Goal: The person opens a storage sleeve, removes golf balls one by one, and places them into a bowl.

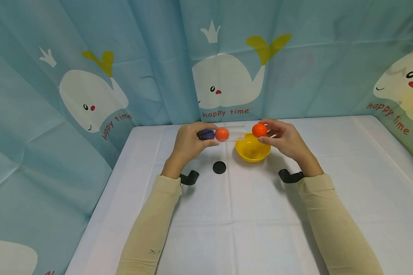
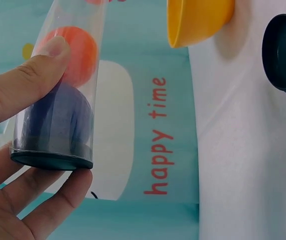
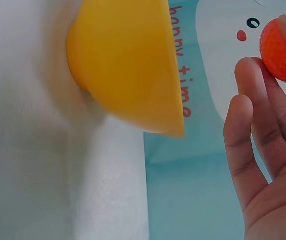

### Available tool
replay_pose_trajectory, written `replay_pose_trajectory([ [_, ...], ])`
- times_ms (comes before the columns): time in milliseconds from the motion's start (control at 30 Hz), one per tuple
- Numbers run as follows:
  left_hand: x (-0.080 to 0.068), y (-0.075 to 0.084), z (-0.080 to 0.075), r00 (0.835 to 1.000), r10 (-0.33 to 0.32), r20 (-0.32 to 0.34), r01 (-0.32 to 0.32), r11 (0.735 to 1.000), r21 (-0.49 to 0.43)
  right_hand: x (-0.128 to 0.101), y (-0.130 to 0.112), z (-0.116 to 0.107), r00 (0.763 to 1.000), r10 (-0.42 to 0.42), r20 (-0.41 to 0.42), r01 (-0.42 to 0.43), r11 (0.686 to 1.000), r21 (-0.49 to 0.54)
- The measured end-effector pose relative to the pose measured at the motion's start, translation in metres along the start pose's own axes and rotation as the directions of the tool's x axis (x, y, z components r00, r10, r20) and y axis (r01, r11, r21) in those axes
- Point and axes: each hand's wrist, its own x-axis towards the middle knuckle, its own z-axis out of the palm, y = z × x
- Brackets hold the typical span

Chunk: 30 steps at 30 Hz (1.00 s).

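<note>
My left hand (image 1: 188, 143) grips a clear plastic tube (image 1: 236, 131) that lies sideways above the table, its far end pointing right. Inside the tube are a dark purple-blue ball (image 2: 57, 117) at the black-capped bottom and an orange ball (image 1: 221, 134) beside it. Between thumb and fingertips, my right hand (image 1: 286, 140) pinches another orange ball (image 1: 259, 130), a little right of the tube's far end. Beneath that ball stands a yellow bowl (image 1: 252, 157) on the table. A round black lid (image 1: 219, 167) lies in front of the bowl, to its left.
A white cloth covers the table (image 1: 206, 236). Behind it hangs a blue curtain (image 1: 158, 76) printed with whales, close to the table's back edge. A black wrist camera mount (image 1: 190, 178) sits on the left wrist and another (image 1: 290, 176) on the right.
</note>
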Motion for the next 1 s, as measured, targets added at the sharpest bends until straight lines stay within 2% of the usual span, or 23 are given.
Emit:
replay_pose_trajectory([
  [300, 0.000, -0.001, 0.000, 1.000, 0.018, -0.019, -0.018, 1.000, 0.001, 0.001, 0.005, -0.003, 1.000, 0.022, -0.019, -0.023, 0.999, -0.025],
  [500, 0.000, 0.000, -0.001, 1.000, 0.005, -0.014, -0.005, 1.000, 0.000, 0.001, 0.010, -0.003, 0.999, 0.022, -0.027, -0.023, 1.000, -0.022],
  [1000, -0.001, 0.000, 0.000, 1.000, 0.000, -0.016, 0.000, 1.000, -0.006, 0.005, 0.034, 0.001, 0.998, 0.069, 0.002, -0.068, 0.995, -0.078],
])
